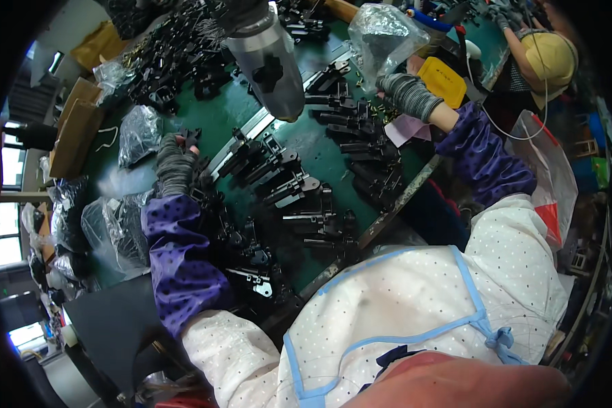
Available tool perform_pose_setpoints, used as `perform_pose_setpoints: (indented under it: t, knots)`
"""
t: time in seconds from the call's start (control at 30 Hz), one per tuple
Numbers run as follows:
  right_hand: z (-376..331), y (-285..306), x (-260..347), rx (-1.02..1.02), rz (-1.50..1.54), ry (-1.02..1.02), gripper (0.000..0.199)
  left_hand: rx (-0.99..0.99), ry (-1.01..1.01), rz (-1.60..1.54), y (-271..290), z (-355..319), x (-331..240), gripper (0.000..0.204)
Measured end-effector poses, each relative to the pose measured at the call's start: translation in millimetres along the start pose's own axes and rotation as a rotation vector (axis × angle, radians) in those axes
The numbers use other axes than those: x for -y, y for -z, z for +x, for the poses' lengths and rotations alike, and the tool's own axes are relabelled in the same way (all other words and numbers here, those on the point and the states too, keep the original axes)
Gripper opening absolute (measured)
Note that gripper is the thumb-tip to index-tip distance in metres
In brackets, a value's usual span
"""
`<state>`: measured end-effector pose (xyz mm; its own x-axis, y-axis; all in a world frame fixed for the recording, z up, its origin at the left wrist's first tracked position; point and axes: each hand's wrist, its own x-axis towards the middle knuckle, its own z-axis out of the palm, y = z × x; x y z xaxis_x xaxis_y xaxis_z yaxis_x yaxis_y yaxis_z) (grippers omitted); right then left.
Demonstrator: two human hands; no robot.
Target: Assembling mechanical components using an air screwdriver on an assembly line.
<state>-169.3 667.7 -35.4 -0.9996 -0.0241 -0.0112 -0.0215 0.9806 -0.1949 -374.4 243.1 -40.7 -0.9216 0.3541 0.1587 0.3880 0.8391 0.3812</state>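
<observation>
My left hand (175,163), in a grey striped glove with bare fingertips, is closed on a small black metal part (191,136) above the green bench. My right hand (406,94), gloved alike, reaches to the far right side, beside a clear plastic bag (386,37) and over small brass-coloured pieces (385,114). Its fingers curl downward; what they hold, if anything, is hidden. Between my hands lie a row of black metal assemblies (268,160) with silvery plates and a second row (350,129) to its right.
A grey cylindrical machine head (272,75) hangs over the bench. Black parts pile up (177,64) behind it. Plastic-wrapped bundles (141,136) lie at left, a yellow tray (442,81) at right. The bench edge (397,204) runs before me. Another person in a yellow cap (550,61) sits far right.
</observation>
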Motion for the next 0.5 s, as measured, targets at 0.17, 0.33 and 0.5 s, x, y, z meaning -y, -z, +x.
perform_pose_setpoints:
  t: [0.17, 0.33, 0.5]
  knots:
    - [0, -16, 1, -0.039, -0.149, -0.050, 0.013, -0.035, -0.096, -0.507, 9, -56, -43, 0.030]
    - [17, -4, 21, 0.143, -0.251, -0.147, 0.015, 0.019, -0.287, -0.502, 7, -113, -96, 0.019]
    - [12, 27, 77, -0.150, 0.209, 0.225, 0.011, -0.038, -0.293, -0.380, -29, -103, -104, 0.017]
